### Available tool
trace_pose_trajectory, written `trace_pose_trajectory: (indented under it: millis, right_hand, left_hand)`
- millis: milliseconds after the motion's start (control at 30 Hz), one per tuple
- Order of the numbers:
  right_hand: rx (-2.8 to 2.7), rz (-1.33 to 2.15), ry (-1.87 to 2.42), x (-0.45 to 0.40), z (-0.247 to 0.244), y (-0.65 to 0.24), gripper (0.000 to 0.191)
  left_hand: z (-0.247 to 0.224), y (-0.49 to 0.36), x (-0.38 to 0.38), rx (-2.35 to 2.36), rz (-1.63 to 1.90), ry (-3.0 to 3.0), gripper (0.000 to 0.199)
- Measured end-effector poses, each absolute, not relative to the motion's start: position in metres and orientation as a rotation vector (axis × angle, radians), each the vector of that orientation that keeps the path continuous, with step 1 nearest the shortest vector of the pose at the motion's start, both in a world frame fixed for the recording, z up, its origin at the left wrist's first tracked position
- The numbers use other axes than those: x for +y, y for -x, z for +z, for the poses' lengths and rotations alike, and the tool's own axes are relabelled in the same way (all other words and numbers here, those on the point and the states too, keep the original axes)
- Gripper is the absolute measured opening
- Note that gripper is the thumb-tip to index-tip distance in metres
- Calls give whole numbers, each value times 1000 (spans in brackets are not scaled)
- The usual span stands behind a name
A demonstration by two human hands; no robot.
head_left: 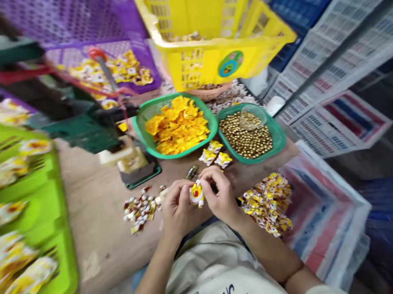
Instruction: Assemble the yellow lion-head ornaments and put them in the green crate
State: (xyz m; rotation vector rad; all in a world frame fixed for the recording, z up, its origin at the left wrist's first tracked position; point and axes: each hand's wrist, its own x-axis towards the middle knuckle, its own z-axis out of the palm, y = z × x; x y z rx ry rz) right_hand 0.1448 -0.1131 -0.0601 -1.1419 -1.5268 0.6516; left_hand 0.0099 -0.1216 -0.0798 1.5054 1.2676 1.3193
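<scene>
Between both hands, close to the table's front edge, is a small yellow and white plastic figure (196, 194) with a red spot. My left hand (177, 202) pinches its left side, and my right hand (218, 194) grips its right side. Left of my left hand lies a loose pile of small white, red and gold pieces (142, 209). Beyond the hands are several yellow and white figures (214, 154) and small dark metallic pieces (191, 171). A heap of similar figures (269, 202) lies right of my right hand.
A green basket (138, 128) holds flat yellow pieces; a green tray (280, 135) holds gold beads and a clear cup. A green hand press (82, 127) stands at left. Lime (62, 217), purple (115, 19) and yellow crates (207, 60) surround the table (94, 219).
</scene>
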Motion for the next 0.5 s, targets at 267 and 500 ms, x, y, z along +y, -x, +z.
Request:
trace_pose_trajectory:
  millis: [267, 500]
  right_hand:
    - [-1406, 736, 1301, -138, -75, -201, 9]
    - [-1111, 198, 1606, -120, -92, -359, 17]
  left_hand:
    - [-96, -60, -116, 958, 1184, -1569, 24]
    - [-95, -68, -130, 949, 1061, -1565, 31]
